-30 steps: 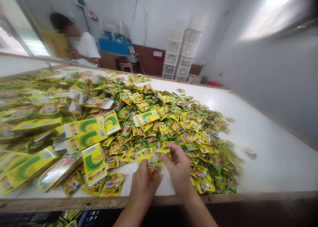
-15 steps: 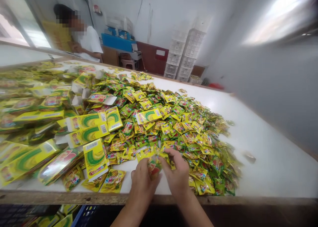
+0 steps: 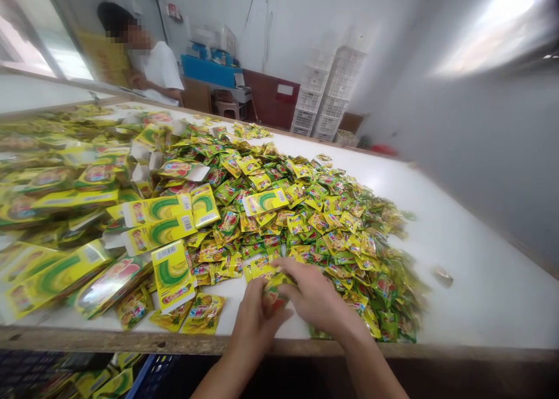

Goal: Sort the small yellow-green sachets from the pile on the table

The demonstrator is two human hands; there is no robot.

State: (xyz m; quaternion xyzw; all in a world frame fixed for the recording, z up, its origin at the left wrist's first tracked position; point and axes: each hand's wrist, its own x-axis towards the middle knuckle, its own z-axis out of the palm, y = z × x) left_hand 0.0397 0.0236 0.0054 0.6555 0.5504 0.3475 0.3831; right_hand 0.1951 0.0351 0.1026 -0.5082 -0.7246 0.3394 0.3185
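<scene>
We're seemingly adjusting sachet (image 3: 271,303): left hand (image 3: 252,315) gripping it between fingers, right hand (image 3: 318,297) overlapping, grip unclear. Loose pile (image 3: 335,243) lying just beyond fingers; next move calling for steady left hold.

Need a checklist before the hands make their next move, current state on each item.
1. Left hand secure on the pack: ok, fingers curled around it.
2. Right hand gripping the pack: cannot tell, contact point hidden.
3. Pack contents visible: not ok, hands cover much of it.
4. Loose packets near the hands: ok, heaped just beyond.
5. Boxes apart from left hand: ok, off to its left.
6. Boxes neatly stacked: not ok, jumbled.
</scene>
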